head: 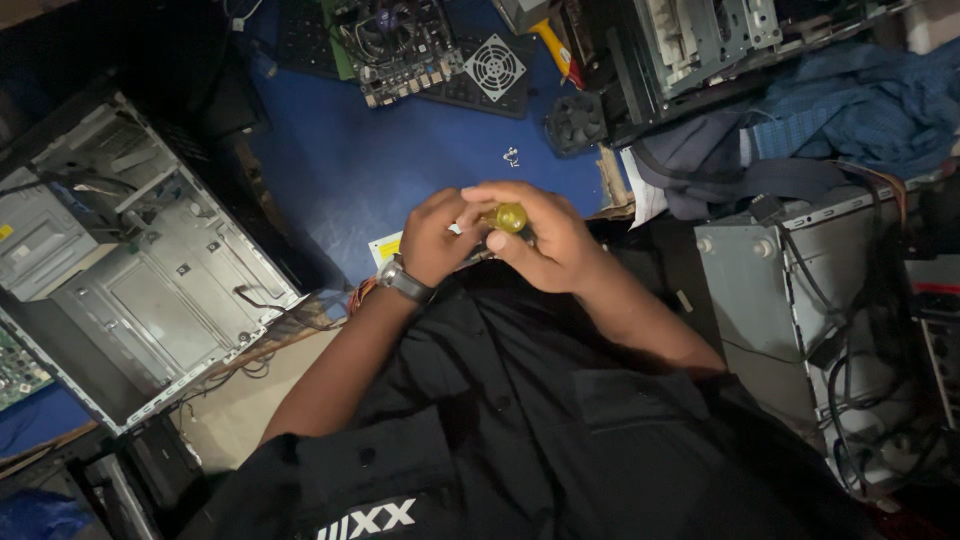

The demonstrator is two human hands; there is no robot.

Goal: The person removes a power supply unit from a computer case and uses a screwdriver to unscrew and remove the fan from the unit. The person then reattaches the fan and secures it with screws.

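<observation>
Head camera, single view. Position: worn on the person's head, facing steeply down over the black shirt [520, 420]. Range: close to both hands, left hand [435, 238] and right hand [545, 235], at frame centre. Far field: blue mat [400, 150], motherboard [400, 45]. Left: open computer case [150, 260]. Right: second grey case [770, 290].

- Dim overall from my feed; the brightest patch is the blue mat [400, 160] near the top middle, light seems to come from above.
- Black shirt [520, 420] swallows detail, nearly flat dark.
- Corners fall into deep shadow, top left especially.
- Small glare on the yellow handle [510, 216].
- Wide-angle bending at the edges; mild softness, grain.
</observation>
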